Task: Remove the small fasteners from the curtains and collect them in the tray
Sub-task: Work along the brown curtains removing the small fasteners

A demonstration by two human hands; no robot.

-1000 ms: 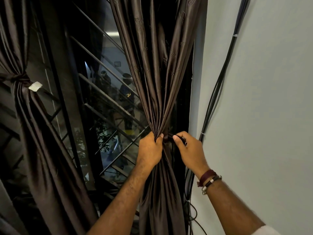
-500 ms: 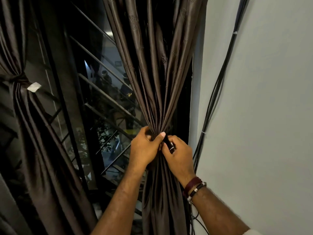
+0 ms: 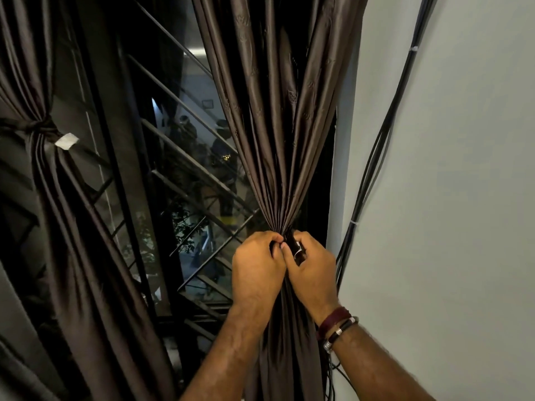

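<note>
A dark brown curtain [image 3: 278,125] hangs in front of me, gathered to a narrow waist at mid height. A dark tie band [image 3: 290,241] wraps that waist and shows only as a sliver between my hands. My left hand [image 3: 257,267] clutches the gathered cloth from the left, fingers curled in. My right hand [image 3: 314,270] grips the band from the right, thumb and fingers pinched on it. A second curtain [image 3: 58,227] at the left is tied by its own band [image 3: 34,128] with a white tag [image 3: 66,140]. No tray is in view.
A bundle of black cables [image 3: 373,169] runs down the pale wall [image 3: 448,198] just right of my hands. Behind the curtains is a dark window with slanted metal bars [image 3: 185,175] and reflections in the glass.
Both hands have drawn closer together on the gathered waist. My left hand has curled tighter, and my right hand has shifted left onto the band.
</note>
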